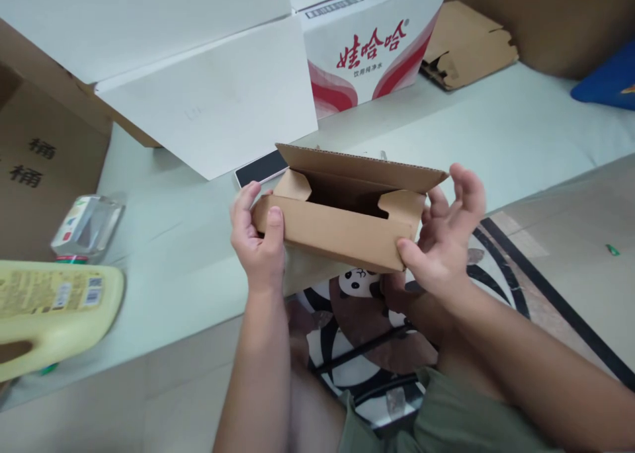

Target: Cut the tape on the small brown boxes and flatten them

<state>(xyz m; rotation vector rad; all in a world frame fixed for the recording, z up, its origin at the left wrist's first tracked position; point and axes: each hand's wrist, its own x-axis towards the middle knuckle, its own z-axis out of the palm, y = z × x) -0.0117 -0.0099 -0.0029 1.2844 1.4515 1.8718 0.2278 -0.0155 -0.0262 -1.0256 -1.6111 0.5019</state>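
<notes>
A small brown cardboard box [337, 231] is held up in front of me over the table's near edge. Its long lid flap stands raised at the back, and two side flaps fold inward over the dark inside. My left hand [260, 235] grips the left end, thumb on the front face and fingers around the side. At the right end, my right hand [441, 231] presses its thumb on the lower front corner, with a raised finger near the lid flap's tip. A phone [260, 168] lies just behind the box, partly covered by it.
White cartons, one with red print [367, 56], stand along the back. Flattened cardboard [466, 49] lies at back right, near a blue object [610, 79]. On the left are a clear plastic container [89, 225], a yellow jug [64, 307] and a large brown carton [44, 168].
</notes>
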